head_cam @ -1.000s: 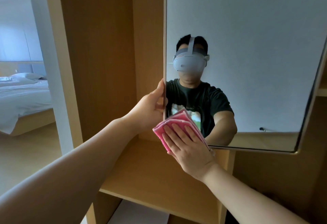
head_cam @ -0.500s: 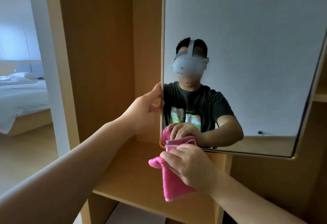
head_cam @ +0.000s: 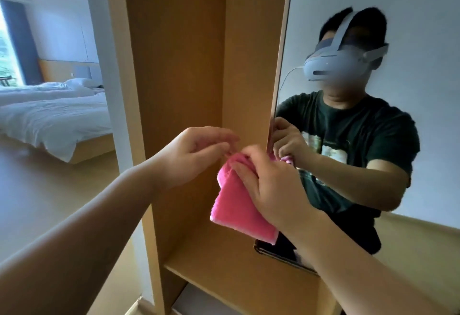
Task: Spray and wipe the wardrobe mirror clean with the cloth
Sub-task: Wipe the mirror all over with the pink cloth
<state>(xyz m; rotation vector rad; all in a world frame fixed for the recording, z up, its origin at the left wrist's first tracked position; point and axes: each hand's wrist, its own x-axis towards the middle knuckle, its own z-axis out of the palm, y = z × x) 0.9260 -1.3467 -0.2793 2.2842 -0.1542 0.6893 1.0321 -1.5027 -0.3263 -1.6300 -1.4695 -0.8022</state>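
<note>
Fingers [head_cam: 249, 170] of the right hand [head_cam: 271, 188] curl over the top of a folded pink terry cloth [head_cam: 236, 205] and grip it, so that the cloth hangs down from the hand in a soft rectangle. The left hand [head_cam: 196, 155] is just beside it, its fingers [head_cam: 224, 140] loosely bent with thumb and fingertips drawn together at the cloth's upper corner. Motion blur hides whether they pinch the fabric or only reach it, so I cannot tell.

The cloth is held in the air in front of the open light-brown wooden wardrobe [head_cam: 174, 66], just left of the left edge of the tall, thin-framed wardrobe mirror [head_cam: 423, 16] and apart from the glass. Its lower edge hangs near the mirror's bottom left corner, above the flat wooden shelf [head_cam: 224, 265] of the compartment. The mirror is tilted in the view and leans to the right.

The glass reflects a pale wall and the person, who wears a dark green printed T-shirt [head_cam: 361, 135] and a pale grey headset [head_cam: 336, 66], with both hands together at a bit of pink cloth. To the left of the wardrobe, a doorway shows a low bed with white bedding [head_cam: 49, 110] on a pale wooden floor [head_cam: 37, 190].
</note>
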